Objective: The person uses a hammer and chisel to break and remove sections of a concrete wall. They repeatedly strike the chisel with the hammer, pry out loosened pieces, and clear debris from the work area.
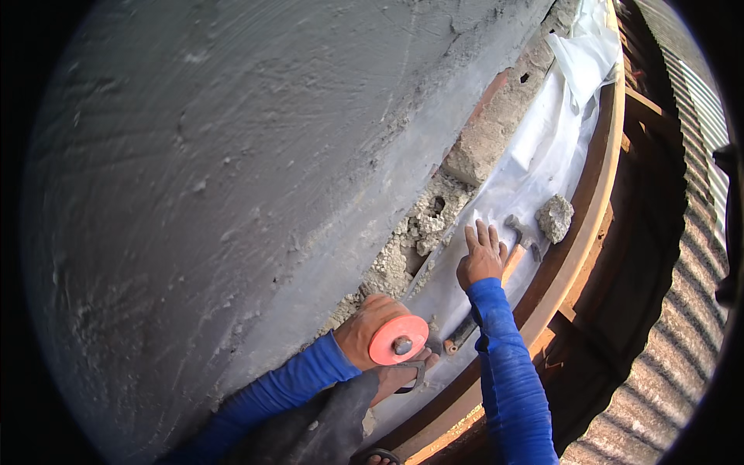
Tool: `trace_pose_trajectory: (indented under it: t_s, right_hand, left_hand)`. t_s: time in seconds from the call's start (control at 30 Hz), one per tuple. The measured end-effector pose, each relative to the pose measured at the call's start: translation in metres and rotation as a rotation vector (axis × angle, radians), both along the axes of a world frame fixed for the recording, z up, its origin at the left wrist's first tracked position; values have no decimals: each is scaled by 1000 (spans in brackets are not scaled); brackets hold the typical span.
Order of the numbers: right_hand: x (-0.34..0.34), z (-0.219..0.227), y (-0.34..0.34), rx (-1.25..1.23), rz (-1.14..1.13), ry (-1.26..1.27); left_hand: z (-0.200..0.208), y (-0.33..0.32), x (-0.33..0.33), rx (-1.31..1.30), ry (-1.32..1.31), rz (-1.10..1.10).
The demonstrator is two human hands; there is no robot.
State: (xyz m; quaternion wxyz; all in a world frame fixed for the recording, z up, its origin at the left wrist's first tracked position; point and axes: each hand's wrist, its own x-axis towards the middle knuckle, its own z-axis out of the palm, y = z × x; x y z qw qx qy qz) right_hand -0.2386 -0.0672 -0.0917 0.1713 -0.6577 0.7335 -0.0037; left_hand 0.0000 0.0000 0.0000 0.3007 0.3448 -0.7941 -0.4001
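One grey wall point(232, 194); right of it, one white sheet point(535, 174), likely slippery. Farther right of the wall lies one hammer point(514, 262), probably head-heavy, best taken by its handle. Beside it the right hand point(482, 257) spreads, holding nothing visible. Near the wall's lower right edge, the left hand point(363, 329) grips one apparent chisel point(402, 346) (its pink guard point(385, 338) hides the shaft), likely rigid, weighty, best held behind that disc. One rubble lump point(555, 218), probably brittle, sits farthest from the wall.

Daylight; glare on white sheeting point(535, 147); grey wall point(232, 194) dimmer; striped shadows across corrugated roofing point(659, 380); fisheye-bent edges, black corners.
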Motion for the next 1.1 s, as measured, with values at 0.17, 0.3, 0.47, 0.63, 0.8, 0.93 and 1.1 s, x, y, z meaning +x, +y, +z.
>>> trace_pose_trajectory:
  t_s: [0.17, 0.3, 0.47, 0.63, 0.8, 0.93, 1.1]
  right_hand:
    - [-4, 9, 67, -189, -442, -104]
    - [-21, -14, 91, -95, -734, -218]
    - [-49, -43, 92, -45, -825, -340]
    - [-56, -33, 81, -12, -874, -644]
    - [-49, 2, 94, -88, -1011, -1193]
    - [-23, 33, 108, -190, -1061, -1398]
    - [37, 36, 87, -143, -1267, -1446]
  left_hand:
    - [-2, -1, -5, -1, 14, -14]
    - [-4, 0, -3, -9, -27, -20]
    - [-1, -1, -4, -30, -11, -31]
    - [3, -2, -5, -14, -21, -38]
    - [2, -3, -5, -37, -4, -38]
    - [2, -3, -3, -27, -17, -26]
    - [3, -3, -4, -15, -15, -43]
